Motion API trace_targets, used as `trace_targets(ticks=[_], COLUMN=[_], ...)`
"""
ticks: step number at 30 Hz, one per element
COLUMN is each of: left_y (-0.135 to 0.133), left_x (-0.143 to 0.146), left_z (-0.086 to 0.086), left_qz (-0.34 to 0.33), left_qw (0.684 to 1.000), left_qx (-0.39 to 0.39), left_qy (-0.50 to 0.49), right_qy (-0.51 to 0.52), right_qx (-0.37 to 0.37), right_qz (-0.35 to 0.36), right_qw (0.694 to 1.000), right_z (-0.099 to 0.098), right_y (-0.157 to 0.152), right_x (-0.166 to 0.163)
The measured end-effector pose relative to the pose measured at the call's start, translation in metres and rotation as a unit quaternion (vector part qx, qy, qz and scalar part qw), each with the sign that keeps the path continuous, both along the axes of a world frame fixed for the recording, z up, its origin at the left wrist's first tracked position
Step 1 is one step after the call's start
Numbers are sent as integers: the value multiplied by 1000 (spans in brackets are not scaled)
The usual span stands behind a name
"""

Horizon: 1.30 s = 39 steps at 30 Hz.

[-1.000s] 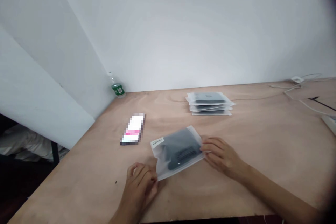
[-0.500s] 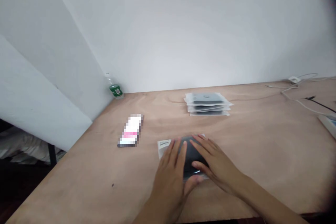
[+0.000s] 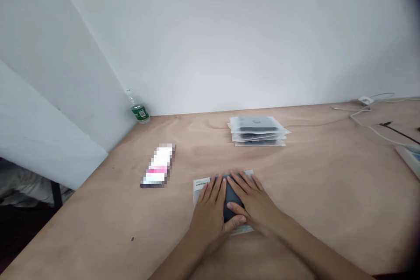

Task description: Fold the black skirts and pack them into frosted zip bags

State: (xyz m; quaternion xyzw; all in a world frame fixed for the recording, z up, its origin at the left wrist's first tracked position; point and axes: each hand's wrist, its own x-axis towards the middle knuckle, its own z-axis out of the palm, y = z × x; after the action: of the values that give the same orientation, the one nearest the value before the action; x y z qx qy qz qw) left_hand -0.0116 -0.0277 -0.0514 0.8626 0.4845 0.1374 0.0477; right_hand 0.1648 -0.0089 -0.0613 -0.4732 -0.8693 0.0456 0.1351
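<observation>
Frosted pouch [image 3: 232, 196] | beneath left grip [image 3: 210, 208], right grip [image 3: 258, 203] | apparently lying flat

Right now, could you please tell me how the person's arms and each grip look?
The left grip and right grip are bare human hands, with no gloves, rings or markings visible. The left forearm and right forearm show no sleeve, watch or bracelet.

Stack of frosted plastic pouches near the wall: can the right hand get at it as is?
Likely yes: the stack of frosted plastic pouches lies beyond the right hand, with no object visible between them. The hand rests flat on a single pouch, so it would need to lift first.
</observation>
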Motion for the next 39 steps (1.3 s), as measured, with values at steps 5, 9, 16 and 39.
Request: trace_targets(ticks=[5,9,16,39], left_y=[14,37,60,60], left_x=[-16,-32,-46,-36], left_z=[10,26,31,8], left_qz=[-4,-6,16,87], left_qw=[978,913,855,901], left_qx=[-151,-261,-315,-198], left_qy=[-143,-315,-411,-377], right_qy=[-24,-58,-107,-170], right_qx=[-8,7,103,47], right_qz=[52,114,18,-213], right_qw=[998,992,989,961], right_z=[14,22,35,71], right_y=[-11,-29,-34,147], right_x=[4,-3,-27,53])
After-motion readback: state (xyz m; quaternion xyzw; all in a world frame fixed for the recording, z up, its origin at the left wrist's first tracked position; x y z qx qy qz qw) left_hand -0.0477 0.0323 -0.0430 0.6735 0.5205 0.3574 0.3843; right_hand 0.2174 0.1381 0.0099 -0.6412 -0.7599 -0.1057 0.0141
